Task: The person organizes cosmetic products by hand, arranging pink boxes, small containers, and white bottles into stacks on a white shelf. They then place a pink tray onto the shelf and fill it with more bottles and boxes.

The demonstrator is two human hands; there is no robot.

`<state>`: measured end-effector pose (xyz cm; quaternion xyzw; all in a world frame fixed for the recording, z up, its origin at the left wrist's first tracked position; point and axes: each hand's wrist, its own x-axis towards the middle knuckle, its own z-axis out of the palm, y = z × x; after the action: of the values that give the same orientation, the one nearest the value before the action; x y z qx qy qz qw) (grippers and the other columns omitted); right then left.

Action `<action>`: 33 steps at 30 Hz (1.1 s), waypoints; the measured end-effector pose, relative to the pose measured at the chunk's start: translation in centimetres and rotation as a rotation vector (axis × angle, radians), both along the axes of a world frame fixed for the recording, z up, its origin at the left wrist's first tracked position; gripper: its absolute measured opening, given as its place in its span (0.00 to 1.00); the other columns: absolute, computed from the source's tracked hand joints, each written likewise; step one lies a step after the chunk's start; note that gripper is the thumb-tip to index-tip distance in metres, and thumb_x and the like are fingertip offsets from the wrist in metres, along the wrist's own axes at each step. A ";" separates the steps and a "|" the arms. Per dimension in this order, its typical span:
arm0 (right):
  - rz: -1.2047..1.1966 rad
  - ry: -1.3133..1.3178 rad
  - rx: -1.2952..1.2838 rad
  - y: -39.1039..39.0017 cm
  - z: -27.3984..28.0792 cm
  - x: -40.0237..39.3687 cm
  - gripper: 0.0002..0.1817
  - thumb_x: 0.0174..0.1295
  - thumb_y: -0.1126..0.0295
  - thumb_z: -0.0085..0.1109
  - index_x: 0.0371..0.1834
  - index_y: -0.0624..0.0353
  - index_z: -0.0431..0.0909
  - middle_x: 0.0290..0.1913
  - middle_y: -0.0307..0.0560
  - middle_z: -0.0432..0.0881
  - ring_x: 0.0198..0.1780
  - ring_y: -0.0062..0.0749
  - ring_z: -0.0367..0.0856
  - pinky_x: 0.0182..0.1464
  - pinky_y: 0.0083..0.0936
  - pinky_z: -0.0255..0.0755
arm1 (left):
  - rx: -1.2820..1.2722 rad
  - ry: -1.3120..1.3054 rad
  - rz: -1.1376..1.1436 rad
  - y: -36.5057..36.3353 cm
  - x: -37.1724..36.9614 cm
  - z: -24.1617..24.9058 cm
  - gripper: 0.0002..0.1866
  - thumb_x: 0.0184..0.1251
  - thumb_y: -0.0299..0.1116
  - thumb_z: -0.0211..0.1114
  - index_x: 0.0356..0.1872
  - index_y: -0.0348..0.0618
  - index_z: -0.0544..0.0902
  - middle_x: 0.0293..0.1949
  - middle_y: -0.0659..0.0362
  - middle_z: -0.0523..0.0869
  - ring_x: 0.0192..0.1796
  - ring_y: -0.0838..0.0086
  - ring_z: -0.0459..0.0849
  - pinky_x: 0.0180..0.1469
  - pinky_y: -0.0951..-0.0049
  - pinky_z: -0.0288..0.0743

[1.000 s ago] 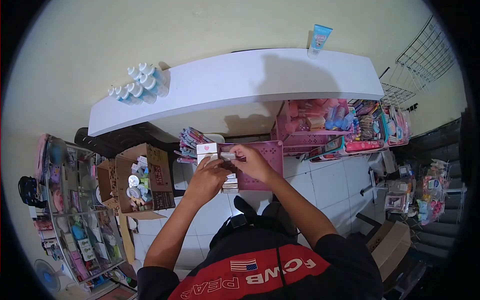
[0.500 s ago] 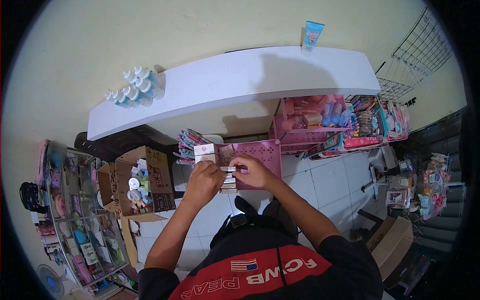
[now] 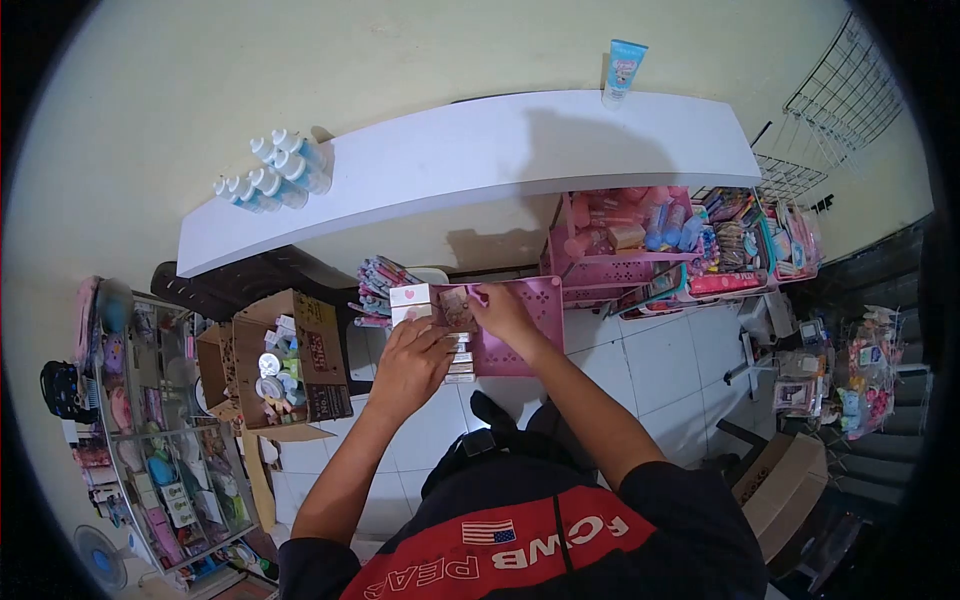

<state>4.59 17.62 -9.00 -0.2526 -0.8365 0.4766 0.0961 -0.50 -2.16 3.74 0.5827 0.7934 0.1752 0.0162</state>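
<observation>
A pink basket (image 3: 545, 330) with a cut-out flower pattern lies in front of me. Along its left side stand small white boxes (image 3: 460, 368) in a row, beside a larger white box with a pink heart (image 3: 409, 295). My left hand (image 3: 412, 365) rests over the boxes, its fingers bent and slightly apart; what lies beneath them is hidden. Further right, my right hand (image 3: 508, 318) is over the basket with its fingertips drawn together beside a small brownish packet (image 3: 455, 305). Whatever those fingertips hold is too small to make out.
A white shelf (image 3: 430, 160) runs along the wall with several white-capped bottles (image 3: 275, 175) and a blue tube (image 3: 625, 68). Slim colourful packs (image 3: 380, 285) stand left of the basket. An open carton (image 3: 325, 360) of goods is at left, a pink rack (image 3: 600, 270) at right.
My right hand has moved away from my left hand, up towards the far side of the basket. The left hand has shifted slightly and its fingers now spread over the boxes.
</observation>
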 end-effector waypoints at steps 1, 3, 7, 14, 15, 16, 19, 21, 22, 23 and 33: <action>-0.002 0.001 0.000 -0.4 0.1 -0.5 0.18 0.65 0.64 0.68 0.53 0.65 0.84 0.48 0.66 0.87 0.49 0.60 0.88 0.53 0.47 0.82 | 0.000 0.003 0.003 0.0 0.0 -0.1 0.12 0.64 0.31 0.74 0.47 0.41 0.90 0.52 0.57 0.88 0.66 0.60 0.80 0.73 0.54 0.69; 0.015 -0.204 0.056 -1.3 0.2 -1.4 0.18 0.62 0.64 0.69 0.49 0.66 0.84 0.49 0.68 0.86 0.55 0.65 0.85 0.58 0.53 0.79 | 0.002 -0.001 0.008 -0.1 0.0 -0.3 0.12 0.64 0.31 0.73 0.47 0.41 0.90 0.52 0.57 0.88 0.66 0.60 0.79 0.74 0.54 0.68; -0.022 -0.149 0.048 -2.5 -0.5 -1.9 0.17 0.60 0.65 0.71 0.48 0.66 0.84 0.48 0.67 0.87 0.55 0.63 0.85 0.57 0.53 0.79 | -0.005 0.005 0.015 -0.3 -0.1 0.1 0.13 0.64 0.31 0.74 0.48 0.41 0.90 0.53 0.57 0.88 0.67 0.60 0.79 0.74 0.55 0.68; -0.004 -0.090 -0.205 -1.2 -3.9 -2.2 0.17 0.54 0.74 0.74 0.47 0.63 0.83 0.45 0.58 0.88 0.51 0.47 0.88 0.54 0.40 0.81 | 0.000 -0.003 0.014 -0.4 -0.2 0.4 0.14 0.65 0.32 0.73 0.49 0.40 0.90 0.53 0.56 0.88 0.67 0.60 0.79 0.74 0.55 0.68; 0.012 -0.086 -0.314 -1.0 -3.8 -2.1 0.15 0.54 0.77 0.75 0.45 0.63 0.83 0.42 0.53 0.88 0.49 0.39 0.88 0.52 0.34 0.81 | -0.003 -0.008 0.019 -0.5 -0.2 0.4 0.14 0.65 0.33 0.73 0.49 0.40 0.90 0.54 0.56 0.88 0.68 0.59 0.79 0.74 0.54 0.68; 0.010 -0.087 -0.313 -0.8 -3.8 -1.7 0.15 0.54 0.77 0.75 0.45 0.63 0.83 0.42 0.53 0.88 0.49 0.39 0.88 0.52 0.34 0.81 | -0.006 -0.014 0.022 -0.6 -0.1 0.2 0.14 0.65 0.33 0.73 0.49 0.40 0.90 0.54 0.57 0.88 0.68 0.59 0.79 0.75 0.54 0.67; 0.122 0.122 -0.352 -0.2 -2.1 -0.3 0.15 0.57 0.80 0.73 0.45 0.62 0.79 0.42 0.48 0.86 0.49 0.32 0.86 0.53 0.30 0.80 | -0.030 0.004 0.009 -0.8 -0.3 -0.1 0.14 0.65 0.34 0.74 0.49 0.41 0.90 0.55 0.56 0.88 0.69 0.59 0.78 0.77 0.53 0.66; 0.214 0.185 -0.366 0.0 -0.3 0.8 0.15 0.60 0.82 0.70 0.46 0.62 0.75 0.43 0.47 0.84 0.48 0.31 0.86 0.54 0.29 0.79 | -0.040 0.000 0.010 -1.0 -0.2 -0.7 0.15 0.65 0.35 0.74 0.49 0.41 0.90 0.56 0.56 0.88 0.70 0.59 0.78 0.78 0.52 0.65; 0.213 0.184 -0.367 0.1 -0.3 1.1 0.15 0.60 0.82 0.70 0.46 0.62 0.75 0.43 0.47 0.84 0.48 0.31 0.86 0.54 0.29 0.79 | -0.046 -0.004 0.007 -1.0 -0.2 -0.8 0.15 0.64 0.36 0.75 0.49 0.41 0.90 0.56 0.56 0.88 0.71 0.59 0.77 0.79 0.51 0.64; 0.268 0.209 -0.336 0.2 -0.1 1.3 0.14 0.62 0.82 0.68 0.47 0.63 0.75 0.44 0.47 0.84 0.48 0.32 0.86 0.54 0.30 0.79 | -0.046 -0.005 0.004 -1.1 -0.1 -0.9 0.15 0.64 0.36 0.75 0.49 0.41 0.90 0.56 0.56 0.88 0.71 0.59 0.77 0.79 0.51 0.64; 0.543 0.102 -0.186 0.8 3.9 3.7 0.27 0.61 0.82 0.60 0.66 0.59 0.76 0.58 0.57 0.84 0.60 0.50 0.84 0.64 0.38 0.76 | -0.156 0.026 0.040 -0.9 1.9 -0.6 0.44 0.47 0.47 0.86 0.66 0.44 0.78 0.66 0.48 0.79 0.76 0.51 0.69 0.80 0.46 0.59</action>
<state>8.31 18.42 -5.05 -0.0029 -0.8203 0.5717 -0.0169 1.40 -3.07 3.13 0.5660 0.8162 0.1054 0.0477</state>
